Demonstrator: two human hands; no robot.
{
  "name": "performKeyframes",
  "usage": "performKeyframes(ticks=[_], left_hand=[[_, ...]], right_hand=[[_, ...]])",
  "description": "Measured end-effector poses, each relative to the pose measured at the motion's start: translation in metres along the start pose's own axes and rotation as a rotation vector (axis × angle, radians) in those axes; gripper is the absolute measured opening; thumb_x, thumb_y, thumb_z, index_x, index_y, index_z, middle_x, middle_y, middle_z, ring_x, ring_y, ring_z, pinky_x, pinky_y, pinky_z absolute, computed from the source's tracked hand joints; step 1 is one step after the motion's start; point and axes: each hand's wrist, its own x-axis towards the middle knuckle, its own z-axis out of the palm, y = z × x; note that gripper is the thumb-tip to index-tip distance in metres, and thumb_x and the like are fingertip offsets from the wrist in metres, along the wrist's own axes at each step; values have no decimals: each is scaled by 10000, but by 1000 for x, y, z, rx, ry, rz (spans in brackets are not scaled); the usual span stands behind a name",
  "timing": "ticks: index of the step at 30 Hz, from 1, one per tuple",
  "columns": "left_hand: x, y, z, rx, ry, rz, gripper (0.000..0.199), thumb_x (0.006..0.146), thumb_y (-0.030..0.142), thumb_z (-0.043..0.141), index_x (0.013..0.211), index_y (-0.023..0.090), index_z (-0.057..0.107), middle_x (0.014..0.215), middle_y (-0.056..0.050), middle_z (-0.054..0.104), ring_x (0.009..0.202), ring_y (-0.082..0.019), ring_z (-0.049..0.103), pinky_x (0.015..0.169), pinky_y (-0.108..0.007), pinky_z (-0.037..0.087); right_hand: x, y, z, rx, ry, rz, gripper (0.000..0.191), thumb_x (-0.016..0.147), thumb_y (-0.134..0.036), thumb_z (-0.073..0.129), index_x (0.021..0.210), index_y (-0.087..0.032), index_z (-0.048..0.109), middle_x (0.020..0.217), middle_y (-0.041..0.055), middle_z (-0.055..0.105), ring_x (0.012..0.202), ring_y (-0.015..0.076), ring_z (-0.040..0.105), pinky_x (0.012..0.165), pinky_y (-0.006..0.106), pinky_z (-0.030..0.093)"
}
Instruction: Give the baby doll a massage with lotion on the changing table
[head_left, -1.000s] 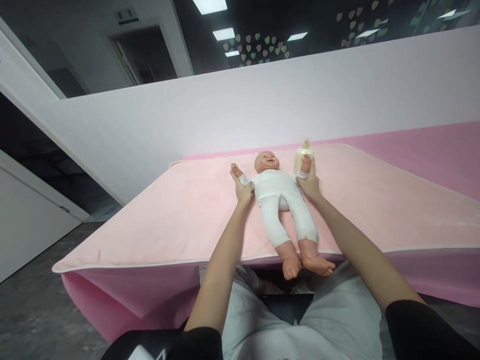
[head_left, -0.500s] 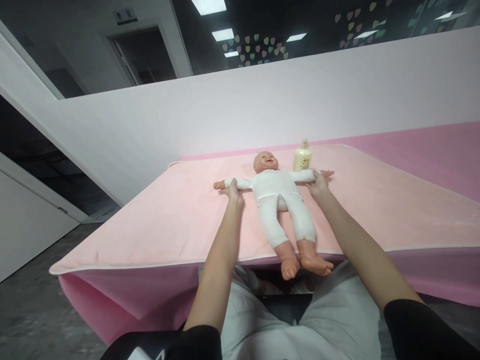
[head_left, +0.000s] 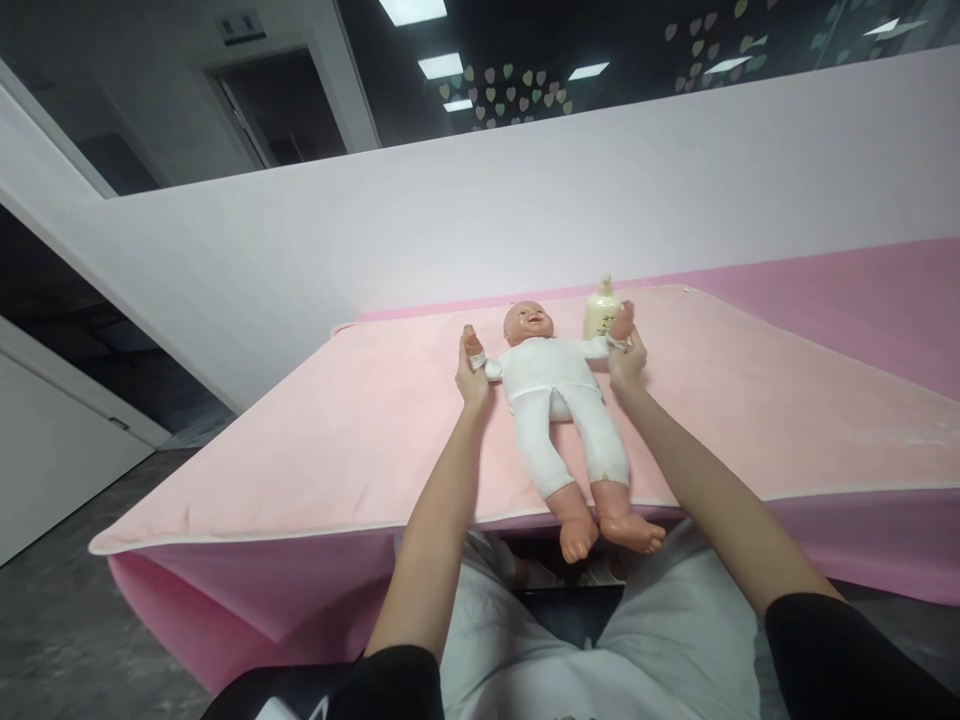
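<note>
A baby doll (head_left: 553, 375) with a white cloth body lies on its back on the pink table cover (head_left: 322, 450), its feet reaching past the near edge. My left hand (head_left: 471, 378) is closed around the doll's arm on the left of the view, near the wrist. On the other side my right hand (head_left: 628, 362) grips the doll's other arm, also by the wrist. Both doll forearms are bent upward, with the doll's hands raised above my fingers. Just behind my right hand stands a pale yellow pump bottle (head_left: 600, 310), partly covered by the doll's hand.
A white wall (head_left: 480, 220) with dark glass above it runs along the table's far side. My legs (head_left: 675, 620) are under the near edge. A white door (head_left: 67, 440) is at the far left.
The doll's arms were stretched out flat to the sides; now the forearms are lifted and drawn inward. My hands have kept hold, with the doll's hands turned upward.
</note>
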Motion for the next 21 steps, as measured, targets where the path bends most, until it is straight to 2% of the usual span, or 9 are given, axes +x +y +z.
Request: performKeyframes(ticks=[2, 5, 8, 11, 14, 18, 21], left_hand=[[-3, 5, -1, 61, -40, 75, 639, 797, 85, 483, 1385, 330, 437, 1288, -3, 611, 1140, -197, 579, 979, -352, 447], [-7, 13, -1, 243, -138, 167, 605, 807, 77, 457, 1371, 296, 473, 1291, -28, 604, 1185, -222, 551, 1000, -363, 432], [-9, 21, 2, 519, -282, 244, 551, 847, 120, 436, 1359, 315, 490, 1353, -45, 543, 1199, -235, 542, 994, -356, 438], [-12, 29, 5, 723, -409, 303, 511, 883, 176, 422, 1348, 377, 491, 1393, -42, 493, 1144, -249, 577, 961, -366, 455], [-12, 33, 5, 820, -484, 344, 523, 894, 186, 409, 1368, 402, 457, 1386, -42, 488, 1072, -245, 610, 930, -366, 467], [-13, 32, 3, 796, -488, 345, 550, 891, 202, 419, 1399, 410, 401, 1362, -38, 496, 1035, -237, 619, 874, -345, 485], [-15, 29, 4, 679, -446, 300, 609, 883, 192, 410, 1453, 376, 303, 1368, -50, 497, 1088, -247, 598, 859, -335, 488]], right_hand=[[-7, -8, 1, -117, -54, -158, 600, 750, -116, 342, 1317, -163, 533, 1185, 81, 600, 1082, 188, 542, 1002, 366, 423], [-14, -14, 0, -368, -223, -398, 605, 750, -67, 312, 1283, -154, 583, 1113, 105, 602, 1055, 212, 501, 993, 379, 402], [-17, -16, -1, -543, -350, -500, 539, 782, -90, 337, 1220, -186, 637, 1049, 119, 579, 1013, 233, 469, 951, 396, 410], [-17, -17, 0, -643, -427, -536, 508, 793, -104, 357, 1187, -212, 657, 1006, 126, 556, 991, 241, 460, 916, 393, 416], [-18, -18, 1, -710, -466, -552, 508, 797, -106, 358, 1192, -226, 654, 989, 130, 551, 1004, 245, 461, 883, 368, 416], [-20, -17, 1, -688, -466, -526, 481, 814, -169, 393, 1235, -212, 619, 997, 134, 583, 1005, 252, 481, 863, 359, 426], [-19, -17, -1, -543, -435, -419, 530, 768, -212, 472, 1291, -190, 554, 1067, 119, 612, 994, 249, 514, 870, 373, 447]])
